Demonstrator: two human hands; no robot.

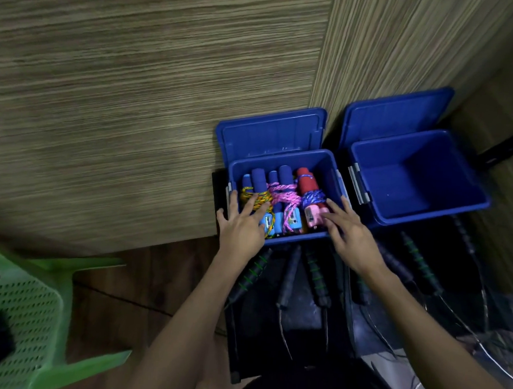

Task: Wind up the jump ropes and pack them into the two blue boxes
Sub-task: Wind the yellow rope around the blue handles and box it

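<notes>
Two blue boxes stand side by side with lids up. The left box (329, 168) holds three wound jump ropes: a yellow-corded one with blue handles (257, 179), a pink-corded one (283, 196) and a blue-corded one with red handles (308, 182). The right box (424, 174) holds nothing. My left hand (241, 226) lies with straight fingers on the yellow bundle. My right hand (347, 230) rests flat on the box's near right corner, fingertips touching the pink handle end. Several unwound black ropes with green-ringed handles (313, 276) lie below the boxes.
The boxes stand on a dark surface against wood-grain wall panels (134, 111). A green perforated plastic chair (23, 309) with a small dark object on its seat is at the lower left. Thin clear cords (463, 327) trail at the lower right.
</notes>
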